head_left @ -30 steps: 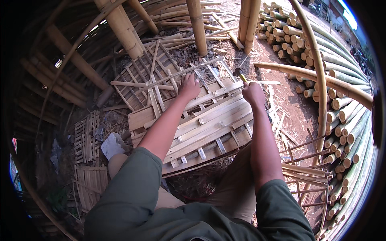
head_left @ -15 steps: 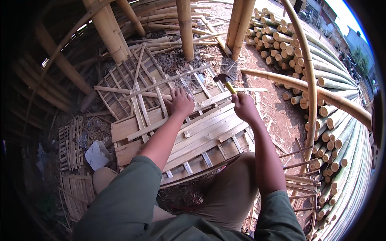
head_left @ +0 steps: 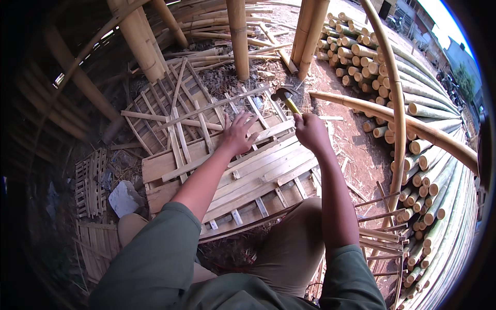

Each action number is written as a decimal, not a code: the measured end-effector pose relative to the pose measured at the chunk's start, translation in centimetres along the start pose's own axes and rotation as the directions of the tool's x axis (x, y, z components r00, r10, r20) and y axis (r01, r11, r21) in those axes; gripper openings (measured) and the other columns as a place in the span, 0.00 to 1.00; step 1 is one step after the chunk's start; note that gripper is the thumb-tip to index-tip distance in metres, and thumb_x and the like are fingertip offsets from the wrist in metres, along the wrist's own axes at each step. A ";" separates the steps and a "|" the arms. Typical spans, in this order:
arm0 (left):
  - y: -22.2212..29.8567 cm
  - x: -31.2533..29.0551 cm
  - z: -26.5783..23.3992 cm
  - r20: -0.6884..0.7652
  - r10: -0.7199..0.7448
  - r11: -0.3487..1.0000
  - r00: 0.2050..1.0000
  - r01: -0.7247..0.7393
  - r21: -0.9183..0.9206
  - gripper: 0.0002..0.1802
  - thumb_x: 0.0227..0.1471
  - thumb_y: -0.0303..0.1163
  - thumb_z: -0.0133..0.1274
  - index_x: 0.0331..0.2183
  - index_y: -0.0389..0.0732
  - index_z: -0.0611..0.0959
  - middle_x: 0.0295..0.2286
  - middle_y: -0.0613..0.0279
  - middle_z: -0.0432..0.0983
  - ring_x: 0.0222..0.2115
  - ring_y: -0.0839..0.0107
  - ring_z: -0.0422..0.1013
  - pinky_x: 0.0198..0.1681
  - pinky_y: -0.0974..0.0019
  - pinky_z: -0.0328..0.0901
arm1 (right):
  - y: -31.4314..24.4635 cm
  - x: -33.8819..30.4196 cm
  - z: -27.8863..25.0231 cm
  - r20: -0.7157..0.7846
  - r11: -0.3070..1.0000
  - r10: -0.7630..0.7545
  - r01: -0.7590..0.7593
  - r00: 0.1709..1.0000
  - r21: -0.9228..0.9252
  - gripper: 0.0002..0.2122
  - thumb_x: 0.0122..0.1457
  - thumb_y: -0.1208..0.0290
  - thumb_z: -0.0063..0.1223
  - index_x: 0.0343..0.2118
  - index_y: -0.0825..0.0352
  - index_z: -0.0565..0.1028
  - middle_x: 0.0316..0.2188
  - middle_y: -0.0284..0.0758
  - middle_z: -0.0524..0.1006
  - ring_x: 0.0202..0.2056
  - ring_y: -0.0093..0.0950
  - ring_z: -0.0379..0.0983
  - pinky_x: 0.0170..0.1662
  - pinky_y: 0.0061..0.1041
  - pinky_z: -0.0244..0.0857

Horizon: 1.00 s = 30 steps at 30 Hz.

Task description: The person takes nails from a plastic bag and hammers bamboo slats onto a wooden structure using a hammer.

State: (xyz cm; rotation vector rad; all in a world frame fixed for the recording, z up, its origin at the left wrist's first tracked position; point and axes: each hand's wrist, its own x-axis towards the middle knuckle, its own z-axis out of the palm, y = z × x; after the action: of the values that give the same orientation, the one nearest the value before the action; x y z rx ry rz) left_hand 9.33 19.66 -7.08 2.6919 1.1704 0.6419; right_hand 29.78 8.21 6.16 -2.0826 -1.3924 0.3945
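My right hand (head_left: 312, 133) grips a claw hammer (head_left: 290, 101) by its yellow handle, its dark head raised over the far right part of a wooden lattice. My left hand (head_left: 239, 133) is spread, fingers pointing away from me, over the crossing strips just left of the hammer. Whether its fingertips touch the wood I cannot tell. In front of my knees lies the lattice of pale slats (head_left: 258, 173), with several flat boards side by side across thin cross strips. Beneath it is a broader wooden board (head_left: 157, 166).
Cut bamboo poles (head_left: 439, 178) are stacked along the right. A curved bamboo pole (head_left: 397, 103) and a slanting one (head_left: 356, 103) stand between me and the stack. Upright bamboo posts (head_left: 237, 41) rise beyond the work. A pale block (head_left: 124, 199) and small slatted panels (head_left: 91, 181) lie to the left.
My left hand has shifted right and its fingers have spread apart. My right hand and the hammer have moved slightly left.
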 end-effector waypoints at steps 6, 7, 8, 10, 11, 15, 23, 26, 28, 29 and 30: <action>-0.6 1.0 0.5 0.097 0.300 0.935 0.949 -0.272 -0.228 0.25 0.48 0.39 0.61 0.50 0.49 0.80 0.55 0.60 0.68 0.61 0.56 0.55 0.65 0.51 0.47 | 1.2 -1.1 2.3 -0.161 0.989 0.147 -0.149 0.976 -0.001 0.18 0.63 0.59 0.44 0.30 0.72 0.77 0.28 0.52 0.78 0.33 0.50 0.76 0.38 0.45 0.68; -0.6 0.9 0.5 0.149 0.278 0.938 0.949 -0.235 -0.254 0.25 0.48 0.37 0.61 0.50 0.48 0.80 0.53 0.60 0.70 0.60 0.56 0.57 0.64 0.54 0.50 | 1.8 -1.0 2.9 -0.153 0.988 0.151 -0.153 0.977 -0.003 0.19 0.63 0.59 0.45 0.30 0.72 0.77 0.28 0.53 0.78 0.33 0.51 0.76 0.38 0.45 0.68; -0.6 0.8 0.6 0.052 0.305 0.931 0.951 -0.285 -0.229 0.23 0.46 0.36 0.61 0.47 0.46 0.82 0.46 0.60 0.74 0.54 0.59 0.63 0.61 0.57 0.55 | 2.2 -0.8 3.3 -0.158 0.991 0.122 -0.128 0.980 -0.028 0.19 0.63 0.58 0.45 0.28 0.73 0.77 0.27 0.52 0.78 0.32 0.50 0.76 0.37 0.45 0.68; 0.4 1.2 0.3 0.054 0.270 0.937 0.961 -0.250 -0.244 0.21 0.44 0.35 0.62 0.44 0.45 0.83 0.43 0.60 0.74 0.52 0.60 0.65 0.59 0.57 0.57 | 3.4 -0.4 4.0 -0.183 0.991 0.112 -0.124 0.977 -0.057 0.20 0.63 0.58 0.45 0.27 0.72 0.77 0.27 0.52 0.78 0.32 0.50 0.76 0.37 0.45 0.68; 0.7 1.5 0.1 0.053 0.222 0.945 0.974 -0.201 -0.257 0.19 0.42 0.33 0.62 0.41 0.44 0.84 0.41 0.60 0.75 0.50 0.60 0.66 0.57 0.58 0.59 | 3.8 0.1 4.7 -0.198 0.990 0.092 -0.111 0.976 -0.090 0.20 0.63 0.58 0.45 0.26 0.72 0.77 0.26 0.52 0.78 0.32 0.49 0.76 0.36 0.44 0.69; 1.7 2.0 0.8 0.098 0.137 0.954 0.986 -0.105 -0.282 0.13 0.38 0.31 0.63 0.31 0.42 0.84 0.36 0.58 0.75 0.41 0.58 0.71 0.49 0.60 0.65 | 4.0 1.4 7.3 -0.237 0.975 0.121 -0.161 0.964 -0.154 0.26 0.53 0.45 0.59 0.28 0.71 0.75 0.25 0.47 0.79 0.31 0.46 0.78 0.34 0.40 0.71; 2.3 1.9 1.2 -0.071 0.200 0.918 0.977 -0.212 -0.334 0.14 0.40 0.30 0.66 0.32 0.38 0.83 0.33 0.54 0.75 0.37 0.53 0.73 0.42 0.59 0.67 | 4.0 2.3 7.8 -0.242 0.955 0.234 -0.269 0.942 -0.126 0.24 0.47 0.55 0.69 0.37 0.71 0.74 0.39 0.44 0.75 0.38 0.39 0.78 0.38 0.34 0.73; 2.2 2.0 1.1 -0.048 0.130 0.928 0.990 -0.139 -0.346 0.14 0.42 0.32 0.65 0.32 0.38 0.83 0.33 0.54 0.76 0.36 0.54 0.73 0.42 0.59 0.68 | 3.8 2.2 7.8 -0.226 0.954 0.248 -0.278 0.942 -0.109 0.23 0.47 0.57 0.68 0.38 0.71 0.74 0.41 0.43 0.74 0.38 0.39 0.78 0.39 0.34 0.73; 2.7 2.3 1.2 -0.034 0.124 0.928 0.992 -0.128 -0.350 0.13 0.42 0.32 0.65 0.32 0.38 0.82 0.32 0.54 0.76 0.35 0.55 0.74 0.41 0.60 0.68 | 4.3 2.5 8.0 -0.242 0.951 0.232 -0.272 0.942 -0.146 0.21 0.49 0.58 0.67 0.38 0.71 0.75 0.42 0.41 0.74 0.39 0.39 0.78 0.40 0.33 0.73; 2.7 2.4 1.2 -0.023 0.113 0.930 0.993 -0.114 -0.349 0.13 0.42 0.32 0.65 0.31 0.37 0.82 0.32 0.54 0.76 0.34 0.56 0.74 0.40 0.60 0.69 | 4.4 2.6 8.2 -0.242 0.951 0.233 -0.273 0.942 -0.146 0.21 0.49 0.58 0.67 0.38 0.71 0.75 0.42 0.41 0.74 0.39 0.39 0.78 0.40 0.33 0.73; 2.8 2.5 1.3 -0.022 0.113 0.930 0.993 -0.114 -0.349 0.13 0.42 0.32 0.65 0.31 0.37 0.82 0.32 0.54 0.76 0.34 0.56 0.74 0.40 0.60 0.69 | 4.6 2.8 8.3 -0.229 0.952 0.224 -0.263 0.947 -0.156 0.20 0.49 0.58 0.67 0.37 0.70 0.76 0.40 0.42 0.76 0.38 0.39 0.78 0.40 0.33 0.73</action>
State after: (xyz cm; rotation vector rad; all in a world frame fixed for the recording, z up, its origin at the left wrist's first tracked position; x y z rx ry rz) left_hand 13.27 19.57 -6.62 2.4646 0.8114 0.7862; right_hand 29.77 12.06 -2.99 -2.3827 -1.0855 0.1415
